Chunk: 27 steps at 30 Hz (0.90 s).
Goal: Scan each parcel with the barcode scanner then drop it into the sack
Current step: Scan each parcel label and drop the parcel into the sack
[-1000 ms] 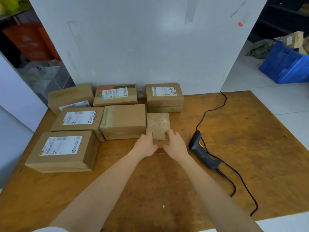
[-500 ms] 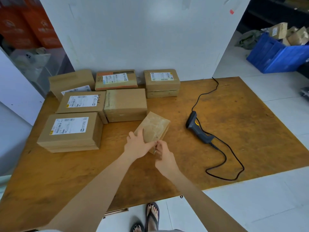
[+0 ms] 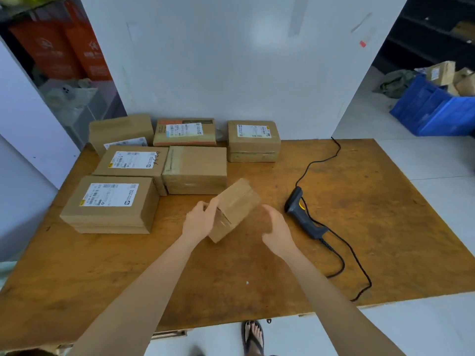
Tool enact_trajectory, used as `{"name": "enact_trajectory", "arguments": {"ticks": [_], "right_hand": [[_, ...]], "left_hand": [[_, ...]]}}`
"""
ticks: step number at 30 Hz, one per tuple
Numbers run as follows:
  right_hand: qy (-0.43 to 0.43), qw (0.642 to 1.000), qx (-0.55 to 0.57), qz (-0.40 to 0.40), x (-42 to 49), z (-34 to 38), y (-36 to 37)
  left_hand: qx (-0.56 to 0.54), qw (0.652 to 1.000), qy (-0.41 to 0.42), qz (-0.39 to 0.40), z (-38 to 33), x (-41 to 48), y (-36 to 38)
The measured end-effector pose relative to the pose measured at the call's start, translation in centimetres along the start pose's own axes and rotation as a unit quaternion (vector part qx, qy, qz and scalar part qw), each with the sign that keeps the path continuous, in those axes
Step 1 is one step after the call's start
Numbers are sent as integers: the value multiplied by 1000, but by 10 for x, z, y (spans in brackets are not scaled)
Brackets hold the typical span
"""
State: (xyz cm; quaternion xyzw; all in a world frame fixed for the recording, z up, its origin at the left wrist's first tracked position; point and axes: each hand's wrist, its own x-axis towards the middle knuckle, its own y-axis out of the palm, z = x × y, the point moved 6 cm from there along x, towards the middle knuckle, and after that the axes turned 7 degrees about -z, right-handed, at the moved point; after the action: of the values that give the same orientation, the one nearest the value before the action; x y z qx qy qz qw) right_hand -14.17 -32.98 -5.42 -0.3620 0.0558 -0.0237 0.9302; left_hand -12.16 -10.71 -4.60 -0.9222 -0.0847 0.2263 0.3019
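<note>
Since the earlier frame the small parcel (image 3: pixel 236 206) is tilting up onto one end instead of lying nearly flat, and the right hand (image 3: pixel 276 229) is coming away from it. The left hand (image 3: pixel 199 220) is gripping the parcel's left end, with its fingers curling over the top edge. It is holding the box just in front of the other parcels (image 3: pixel 195 169), low over the surface (image 3: pixel 372 201). Whether the bottom corner is touching the wood I cannot tell. The right hand is hanging loosely spread and holding nothing, between the parcel and the barcode scanner (image 3: pixel 304 217). That is lying on its side near the hand, with its cable trailing toward the front edge.

Judging from this, the person is getting ready to scan. No label is showing on the faces turned toward the camera, so the left hand is probably needing to go on rotating the box until the barcode is facing up and to the right. The right hand is best taking the scanner by its handle, lifting it so the cable is not snagging, and aiming the head squarely at the label. No sack is showing in view.
</note>
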Motion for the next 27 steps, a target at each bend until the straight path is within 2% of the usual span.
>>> {"name": "enact_trajectory", "arguments": {"ticks": [2, 4, 10, 16, 21, 24, 27], "right_hand": [[-29, 999, -7, 17, 17, 1, -9], [-53, 998, 6, 28, 35, 5, -17], [-73, 984, 111, 116, 69, 17, -23], [-121, 976, 126, 132, 85, 19, -39], [-202, 971, 13, 129, 104, 24, -59], [-247, 955, -77, 145, 113, 29, -56], [-271, 943, -106, 161, 115, 34, -44]], "left_hand": [[-143, 981, -122, 50, -3, 7, 2], [-193, 954, -219, 74, -1, 10, 2], [-222, 906, -302, 195, -8, 16, 21], [-320, 866, -293, 250, -14, 17, 48], [-304, 906, -184, 229, -7, 27, 54], [-300, 903, -147, 271, -15, 21, 66], [-287, 906, -126, 284, -27, 12, 79]]}}
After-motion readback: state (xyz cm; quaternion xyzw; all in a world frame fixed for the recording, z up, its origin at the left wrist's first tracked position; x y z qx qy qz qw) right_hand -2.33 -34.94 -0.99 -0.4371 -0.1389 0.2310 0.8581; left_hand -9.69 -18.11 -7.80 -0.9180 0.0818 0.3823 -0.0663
